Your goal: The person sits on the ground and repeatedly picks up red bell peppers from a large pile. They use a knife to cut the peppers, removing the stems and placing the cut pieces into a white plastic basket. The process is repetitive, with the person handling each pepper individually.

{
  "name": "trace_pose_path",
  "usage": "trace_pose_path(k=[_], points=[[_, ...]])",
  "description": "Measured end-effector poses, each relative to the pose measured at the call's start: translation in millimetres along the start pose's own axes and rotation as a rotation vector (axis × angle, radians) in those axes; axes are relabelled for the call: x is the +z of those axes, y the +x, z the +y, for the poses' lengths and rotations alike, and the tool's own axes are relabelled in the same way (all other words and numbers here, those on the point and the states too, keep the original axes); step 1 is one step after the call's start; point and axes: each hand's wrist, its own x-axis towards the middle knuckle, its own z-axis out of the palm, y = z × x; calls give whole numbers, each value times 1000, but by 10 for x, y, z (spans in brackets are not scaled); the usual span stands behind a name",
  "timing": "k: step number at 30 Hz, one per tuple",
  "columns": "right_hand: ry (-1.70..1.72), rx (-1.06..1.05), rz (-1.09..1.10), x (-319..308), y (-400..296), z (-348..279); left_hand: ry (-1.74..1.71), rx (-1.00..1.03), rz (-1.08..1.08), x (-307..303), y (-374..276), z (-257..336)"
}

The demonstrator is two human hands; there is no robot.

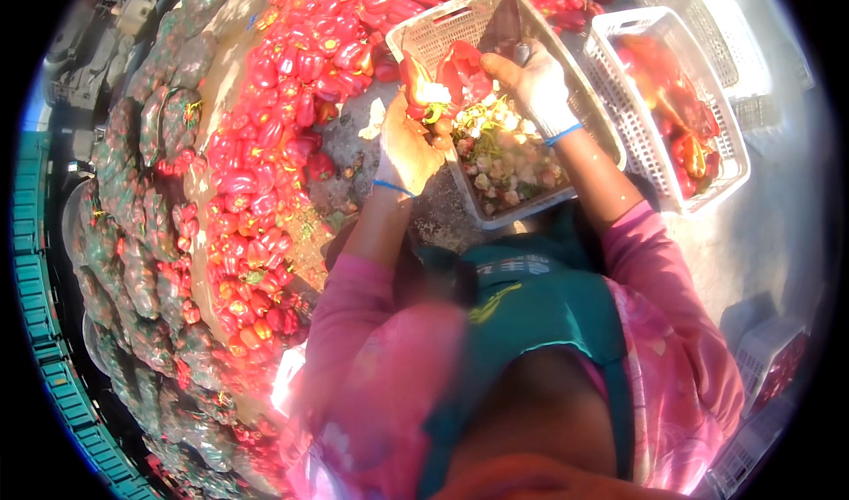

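My left hand, in a pale glove, grips a cut red bell pepper over the left rim of a plastic crate. White core and a green stem show at its cut face. A hollow red pepper piece sits between my hands; whether it is still joined to the held pepper I cannot tell. My gloved right hand is closed around a knife, its wide dark blade pointing away from me. Beneath both hands, the crate holds pepper cores, seeds and green stems.
A white crate with red pepper pieces stands at right. Whole red peppers lie heaped on the left and far side. Filled mesh sacks line the left, beside a teal truck side. Another crate stands lower right.
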Motion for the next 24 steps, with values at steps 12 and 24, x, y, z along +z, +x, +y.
trace_pose_path(k=[12, 24], points=[[-348, -708, -199, 263, -432, 70, -11, -135, -19, -265, 211, -227], [-532, -966, -413, 249, -507, 41, 244, -149, -234, -143, -130, -81]])
